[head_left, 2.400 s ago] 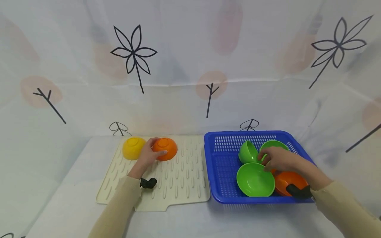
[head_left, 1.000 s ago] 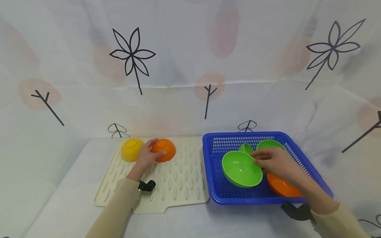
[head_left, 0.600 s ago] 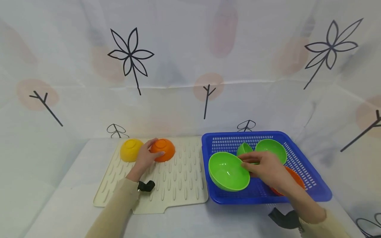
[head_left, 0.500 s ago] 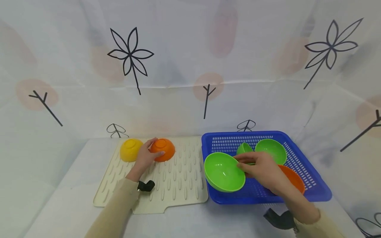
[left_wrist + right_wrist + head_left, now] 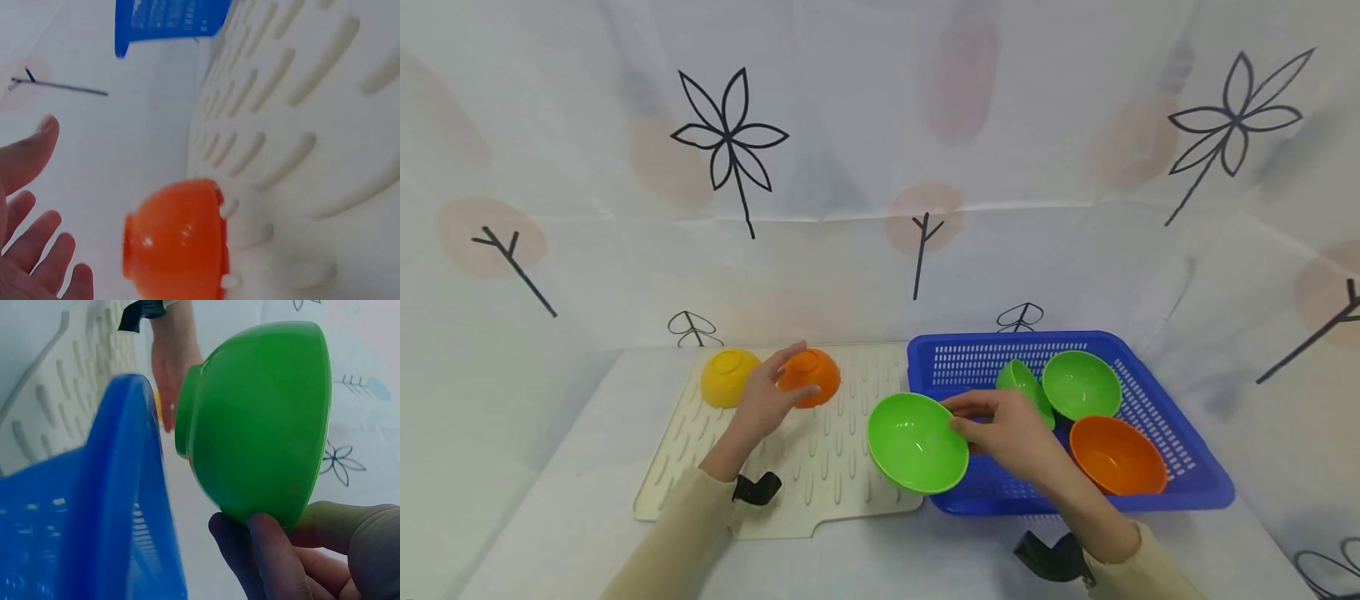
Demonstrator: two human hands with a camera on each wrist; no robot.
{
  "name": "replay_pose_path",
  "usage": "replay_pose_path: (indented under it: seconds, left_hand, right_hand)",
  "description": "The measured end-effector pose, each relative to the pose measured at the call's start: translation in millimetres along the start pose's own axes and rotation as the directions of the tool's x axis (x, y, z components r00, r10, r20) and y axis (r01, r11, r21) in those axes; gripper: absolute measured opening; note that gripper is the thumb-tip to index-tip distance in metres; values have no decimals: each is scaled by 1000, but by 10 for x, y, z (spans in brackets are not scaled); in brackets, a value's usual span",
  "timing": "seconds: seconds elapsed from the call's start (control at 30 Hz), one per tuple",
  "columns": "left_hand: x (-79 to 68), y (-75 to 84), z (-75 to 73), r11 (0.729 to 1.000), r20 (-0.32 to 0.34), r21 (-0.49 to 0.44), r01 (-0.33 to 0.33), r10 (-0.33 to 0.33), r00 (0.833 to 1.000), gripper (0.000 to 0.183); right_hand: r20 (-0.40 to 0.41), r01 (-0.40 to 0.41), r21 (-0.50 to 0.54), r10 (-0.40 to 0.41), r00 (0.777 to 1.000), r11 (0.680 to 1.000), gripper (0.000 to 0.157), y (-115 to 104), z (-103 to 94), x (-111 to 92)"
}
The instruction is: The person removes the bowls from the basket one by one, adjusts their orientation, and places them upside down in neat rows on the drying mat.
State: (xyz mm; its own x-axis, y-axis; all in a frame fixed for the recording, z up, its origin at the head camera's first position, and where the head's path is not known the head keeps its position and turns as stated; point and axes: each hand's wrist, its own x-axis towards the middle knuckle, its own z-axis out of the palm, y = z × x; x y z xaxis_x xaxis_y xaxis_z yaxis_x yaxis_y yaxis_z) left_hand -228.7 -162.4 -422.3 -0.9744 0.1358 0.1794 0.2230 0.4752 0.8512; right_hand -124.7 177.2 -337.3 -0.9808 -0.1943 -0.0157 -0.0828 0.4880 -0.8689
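Fingers [image 5: 970, 401] of the right hand [image 5: 1013, 432] pinched a light green bowl [image 5: 917, 446] by its edge at three o'clock, the thumb at the rim and the other tips against the outer wall. With twelve o'clock set at the back, this bowl hung at nine from the hand, tilted, its hollow facing the head camera, near the place where a ridged cream mat [image 5: 874, 379] met a blue basket [image 5: 1180, 501].

Between nine and ten o'clock from the held bowl, the left hand [image 5: 763, 402] was spread, thumb well apart from the fingers. An orange bowl [image 5: 822, 377] sat upside down on the mat at two o'clock from it, just beside; the left wrist view showed a gap between them. At ten o'clock from the same hand, a yellow bowl [image 5: 727, 380] sat upside down too.

Inside the basket, a small green bowl [image 5: 1021, 383] lay tipped on its side at twelve o'clock from the right hand. A wider green bowl [image 5: 1081, 385] rested at two, and a second orange bowl [image 5: 1118, 456], hollow upward, between three and four.

Farther out, a white tabletop [image 5: 850, 567] spread toward six o'clock, and a pale cloth [image 5: 827, 279] with black line flowers rose at twelve.
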Motion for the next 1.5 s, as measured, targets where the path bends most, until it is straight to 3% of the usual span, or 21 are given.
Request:
replay_pose_path:
  seconds: [0.13, 0.2, 0.33, 0.53, 0.77, 0.87, 1.17, 1.5]
  left_hand:
    - [-175, 134, 8, 988, 92, -38, -150, 153, 984, 66]
    - [-254, 173, -2, 976, 160, -72, -207, 216, 963, 63]
    - [-387, 245, -36, 961, 288, -131, -244, 272, 918, 59]
    - [-548, 298, -53, 953, 402, -198, -228, 291, 868, 63]
    - [-662, 319, -20, 935, 457, -309, -172, 304, 836, 76]
    - [-674, 343, -1, 924, 445, -343, -172, 320, 836, 76]
    - [-699, 388, 6, 943, 415, -313, -115, 244, 876, 76]
    - [-631, 271, -13, 942, 420, -326, -85, 225, 879, 76]
  right_hand:
    - [-8, -14, 24, 14, 1000, 1000, 23, 3, 125, 4]
    - [-4, -8, 38, 8, 1000, 999, 22, -4, 190, 10]
    - [-1, 11, 46, -11, 1000, 999, 21, -17, 314, 41]
    - [-16, 20, 54, -19, 1000, 998, 21, -29, 444, 94]
    - [-80, 53, 60, -48, 996, 997, 20, -18, 565, 140]
    - [-107, 61, 38, -57, 993, 997, 19, -26, 596, 162]
    - [-133, 95, 28, -90, 987, 995, 18, -62, 632, 163]
    - [-219, 159, 57, -143, 965, 986, 26, -31, 686, 128]
